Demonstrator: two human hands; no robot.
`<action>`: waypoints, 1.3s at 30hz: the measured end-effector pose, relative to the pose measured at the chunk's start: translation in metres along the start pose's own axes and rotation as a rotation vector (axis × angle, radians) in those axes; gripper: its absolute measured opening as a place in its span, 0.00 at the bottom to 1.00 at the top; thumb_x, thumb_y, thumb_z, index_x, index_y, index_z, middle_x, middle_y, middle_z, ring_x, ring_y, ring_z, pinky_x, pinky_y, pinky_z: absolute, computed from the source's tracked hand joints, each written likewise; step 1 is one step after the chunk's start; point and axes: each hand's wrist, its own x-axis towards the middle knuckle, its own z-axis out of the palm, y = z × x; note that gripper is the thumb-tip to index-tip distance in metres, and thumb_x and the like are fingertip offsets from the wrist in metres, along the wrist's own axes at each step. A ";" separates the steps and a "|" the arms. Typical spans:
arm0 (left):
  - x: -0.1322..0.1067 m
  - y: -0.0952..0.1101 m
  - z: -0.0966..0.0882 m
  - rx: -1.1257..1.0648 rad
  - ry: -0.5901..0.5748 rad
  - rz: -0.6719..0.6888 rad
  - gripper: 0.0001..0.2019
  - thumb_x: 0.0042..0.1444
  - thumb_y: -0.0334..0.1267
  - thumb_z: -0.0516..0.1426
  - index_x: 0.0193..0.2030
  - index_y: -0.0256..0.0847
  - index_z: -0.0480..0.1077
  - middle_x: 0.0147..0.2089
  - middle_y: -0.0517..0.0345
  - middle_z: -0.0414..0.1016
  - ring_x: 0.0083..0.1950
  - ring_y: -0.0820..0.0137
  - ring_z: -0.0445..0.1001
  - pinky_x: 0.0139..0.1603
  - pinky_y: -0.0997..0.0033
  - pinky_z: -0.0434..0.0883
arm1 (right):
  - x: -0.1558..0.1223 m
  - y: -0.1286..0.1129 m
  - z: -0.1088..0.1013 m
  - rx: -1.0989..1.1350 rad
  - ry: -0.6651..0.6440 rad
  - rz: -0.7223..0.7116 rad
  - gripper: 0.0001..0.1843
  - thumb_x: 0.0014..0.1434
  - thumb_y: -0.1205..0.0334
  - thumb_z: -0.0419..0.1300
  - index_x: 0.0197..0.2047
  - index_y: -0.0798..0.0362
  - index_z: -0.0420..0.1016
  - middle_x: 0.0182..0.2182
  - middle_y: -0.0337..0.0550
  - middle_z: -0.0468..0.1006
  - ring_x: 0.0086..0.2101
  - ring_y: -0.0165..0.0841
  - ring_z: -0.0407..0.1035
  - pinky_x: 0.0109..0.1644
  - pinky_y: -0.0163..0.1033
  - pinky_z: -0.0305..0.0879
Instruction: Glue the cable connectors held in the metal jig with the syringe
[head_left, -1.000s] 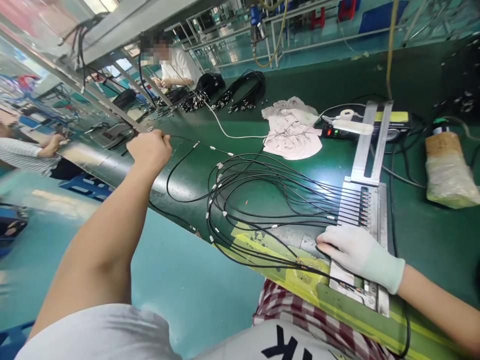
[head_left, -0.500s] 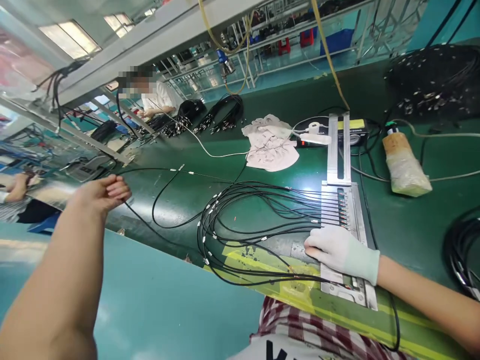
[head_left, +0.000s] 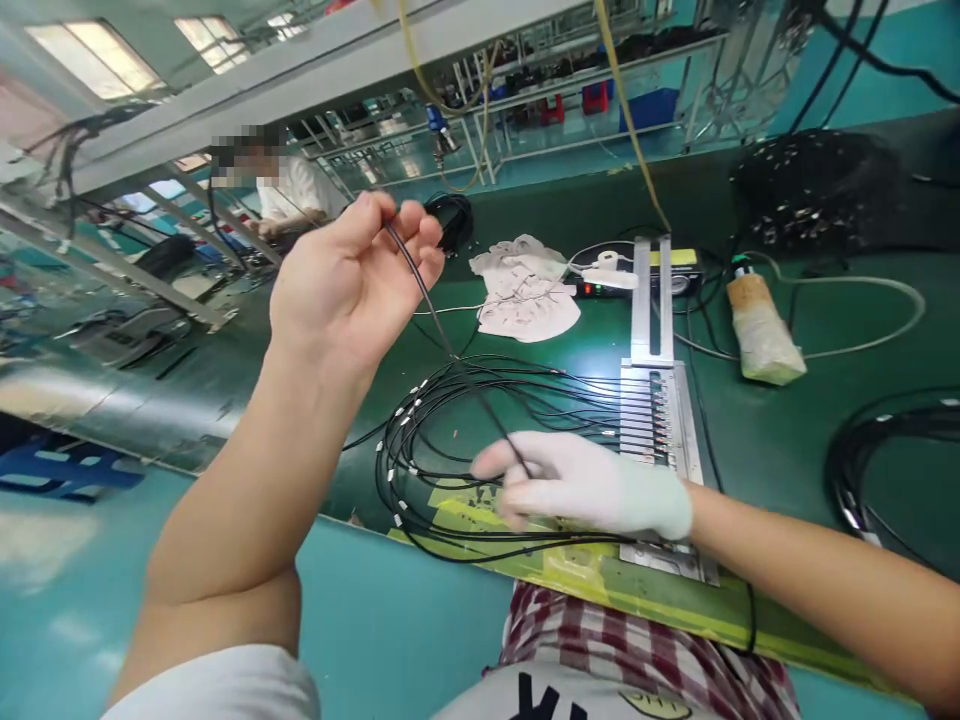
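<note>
My bare left hand (head_left: 356,270) is raised over the bench with its fingers curled around a black cable (head_left: 435,315). From there the cable slants down to my right hand (head_left: 566,485), which wears a white glove. The gloved fingers close about the cable; their tips are somewhat blurred. Behind and below that hand, several black cables with white tags (head_left: 405,420) loop to the left. Their ends lie side by side in a metal fixture (head_left: 682,420), partly covered by my right hand and wrist. A slotted metal bar (head_left: 641,310) extends from the fixture's far end.
A crumpled pale cloth (head_left: 525,290) lies behind the cables, beside a black box (head_left: 686,275). A wrapped bottle (head_left: 765,335) stands farther right. Coiled cables (head_left: 847,480) lie at the right edge and a dark cable heap (head_left: 810,190) behind. Another person (head_left: 292,195) sits across the bench.
My left hand has come from the far left toward the middle and higher, still holding the cable. My right hand has left the fixture, moving left onto the cable. The view has shifted slightly.
</note>
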 end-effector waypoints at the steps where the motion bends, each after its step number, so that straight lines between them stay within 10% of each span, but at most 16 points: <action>1: 0.000 -0.013 -0.012 0.031 0.008 -0.004 0.11 0.73 0.32 0.44 0.38 0.37 0.61 0.41 0.60 0.64 0.42 0.78 0.74 0.44 0.74 0.65 | -0.024 0.001 -0.009 -0.063 0.060 0.091 0.20 0.68 0.51 0.55 0.59 0.52 0.69 0.35 0.40 0.80 0.36 0.32 0.73 0.39 0.35 0.67; 6: -0.046 -0.086 -0.049 0.715 -0.114 -0.198 0.13 0.56 0.42 0.64 0.25 0.42 0.69 0.23 0.57 0.67 0.24 0.68 0.68 0.23 0.70 0.61 | -0.140 0.026 -0.052 -0.641 0.431 0.315 0.19 0.71 0.51 0.48 0.53 0.46 0.76 0.38 0.41 0.82 0.37 0.36 0.75 0.45 0.41 0.69; 10: -0.112 -0.122 0.012 0.825 -0.263 -0.141 0.11 0.49 0.40 0.68 0.21 0.51 0.72 0.22 0.51 0.65 0.33 0.54 0.73 0.30 0.57 0.67 | -0.151 0.053 -0.048 -1.165 0.527 0.356 0.18 0.70 0.56 0.50 0.53 0.48 0.78 0.41 0.49 0.82 0.40 0.41 0.75 0.49 0.46 0.66; 14: -0.143 -0.158 0.086 0.784 -0.566 -0.078 0.22 0.54 0.48 0.65 0.57 0.59 0.73 0.51 0.43 0.75 0.57 0.42 0.71 0.56 0.38 0.64 | -0.121 0.059 -0.035 -1.242 0.516 0.242 0.16 0.70 0.59 0.51 0.50 0.54 0.77 0.39 0.52 0.81 0.40 0.41 0.74 0.50 0.47 0.66; 19: -0.140 -0.198 0.081 0.737 -0.655 -0.211 0.18 0.66 0.46 0.54 0.63 0.62 0.67 0.51 0.50 0.79 0.49 0.52 0.79 0.46 0.50 0.70 | -0.153 0.047 -0.035 -1.004 0.753 -0.013 0.19 0.67 0.58 0.59 0.60 0.48 0.70 0.56 0.46 0.76 0.56 0.41 0.70 0.63 0.48 0.65; 28: -0.145 -0.193 0.062 0.911 -0.715 0.082 0.14 0.70 0.34 0.52 0.59 0.44 0.69 0.51 0.55 0.80 0.49 0.68 0.79 0.49 0.72 0.73 | -0.183 0.086 -0.044 -0.288 1.140 0.247 0.17 0.62 0.54 0.63 0.53 0.47 0.74 0.44 0.43 0.81 0.41 0.38 0.78 0.48 0.45 0.76; 33: -0.144 -0.193 0.059 0.918 -0.742 0.141 0.16 0.68 0.30 0.53 0.61 0.44 0.68 0.53 0.57 0.79 0.52 0.72 0.78 0.55 0.77 0.72 | -0.167 0.081 -0.055 -0.201 1.082 0.255 0.11 0.63 0.53 0.61 0.43 0.50 0.78 0.34 0.38 0.81 0.34 0.33 0.76 0.39 0.38 0.72; 39: -0.145 -0.198 0.053 0.909 -0.757 0.117 0.17 0.68 0.29 0.53 0.62 0.45 0.68 0.54 0.59 0.78 0.54 0.73 0.77 0.57 0.78 0.70 | -0.162 0.074 -0.059 -0.070 0.970 0.299 0.25 0.68 0.46 0.55 0.24 0.54 0.71 0.21 0.37 0.74 0.23 0.26 0.68 0.28 0.32 0.65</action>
